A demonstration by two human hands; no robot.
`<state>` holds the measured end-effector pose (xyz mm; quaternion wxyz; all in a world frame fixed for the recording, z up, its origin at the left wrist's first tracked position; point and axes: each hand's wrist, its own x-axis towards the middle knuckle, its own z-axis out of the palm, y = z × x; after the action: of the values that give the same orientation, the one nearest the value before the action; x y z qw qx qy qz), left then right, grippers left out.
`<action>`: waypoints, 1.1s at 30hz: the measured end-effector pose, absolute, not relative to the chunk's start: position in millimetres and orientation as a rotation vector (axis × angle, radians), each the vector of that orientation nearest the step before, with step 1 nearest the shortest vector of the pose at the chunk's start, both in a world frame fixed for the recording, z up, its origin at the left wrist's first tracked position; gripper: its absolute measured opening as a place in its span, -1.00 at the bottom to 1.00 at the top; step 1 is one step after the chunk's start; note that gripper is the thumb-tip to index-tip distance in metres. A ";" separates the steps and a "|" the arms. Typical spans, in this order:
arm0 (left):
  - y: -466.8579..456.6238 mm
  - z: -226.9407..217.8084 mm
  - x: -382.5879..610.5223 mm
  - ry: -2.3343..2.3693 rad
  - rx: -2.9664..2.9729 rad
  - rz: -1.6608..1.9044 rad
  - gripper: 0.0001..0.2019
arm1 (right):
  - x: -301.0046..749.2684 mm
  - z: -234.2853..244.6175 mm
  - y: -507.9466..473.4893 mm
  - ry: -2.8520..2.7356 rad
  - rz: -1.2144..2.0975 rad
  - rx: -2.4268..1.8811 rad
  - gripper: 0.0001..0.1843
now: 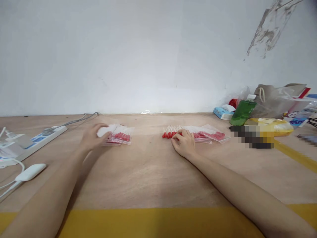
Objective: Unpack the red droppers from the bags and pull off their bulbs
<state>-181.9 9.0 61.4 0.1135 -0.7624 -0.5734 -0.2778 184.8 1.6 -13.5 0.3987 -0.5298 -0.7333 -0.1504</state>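
At the left pile of clear zip bags [120, 136], my left hand [94, 137] is slightly blurred, its thumb and fingers apart around the pile's white left end. Thin white sticks with red heads show inside those bags. My right hand [184, 142] rests on the table, fingers curled and thumb against the index finger, at a row of loose red-headed sticks [169, 135]. Its fingertips are among the red heads and partly cover them. Just right of that hand, more filled zip bags [211, 134] overlap in a fanned pile.
A white power strip [44, 140] with plugs and a white adapter [31, 172] lie at the left. Right: a tissue pack [223, 113], a green bottle [244, 110], a yellow packet [274, 126] and plastic bags [274, 99]. Yellow tape [138, 221] runs along the table's front.
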 end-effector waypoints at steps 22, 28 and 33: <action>0.9 -3.1 -38.2 -1.374 -2.695 -1.069 -0.78 | 168.7 -16.8 -3.3 -2.161 -0.089 -0.943 -0.84; 6.9 -8.2 -40.5 -1.568 -2.799 -1.392 -0.83 | 159.4 -16.1 0.0 -2.177 -0.113 -0.889 -0.81; 2.4 -8.4 -36.7 -1.593 -2.875 -1.485 -0.87 | 155.0 -16.0 3.1 -2.213 -0.157 -0.800 -0.79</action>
<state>-36.7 2.4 -8.4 -0.2302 -0.7757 -0.4298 -0.4007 155.0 3.1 -16.0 0.3818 -0.3134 -0.8673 -0.0614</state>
